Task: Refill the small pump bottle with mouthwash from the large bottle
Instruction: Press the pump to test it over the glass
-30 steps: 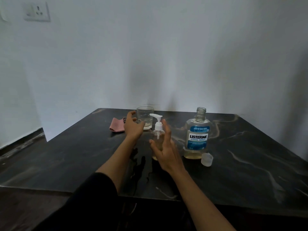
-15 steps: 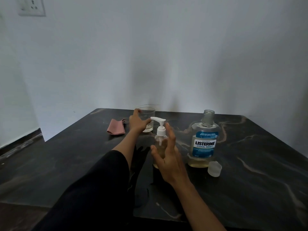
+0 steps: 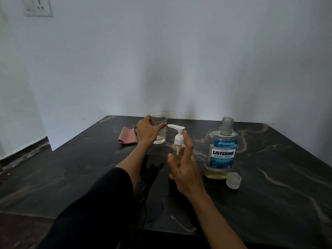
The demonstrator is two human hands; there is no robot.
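Note:
The small clear pump bottle with a white pump head stands upright mid-table and holds pale liquid. My right hand hovers just in front of it with straight fingers and hides its lower body. I cannot tell whether the hand touches the bottle. The large Listerine bottle stands uncapped to the right, pale liquid low inside. Its translucent cap lies by the base. My left hand reaches back and grips a drinking glass, thumb across its front.
A folded pink cloth lies left of the glass. Everything stands on a dark marble table pushed against a white wall. A wall socket is at the top left.
My left hand has reached farther back and wrapped around the glass. My right hand has stayed beside the pump bottle. The bottles have not moved.

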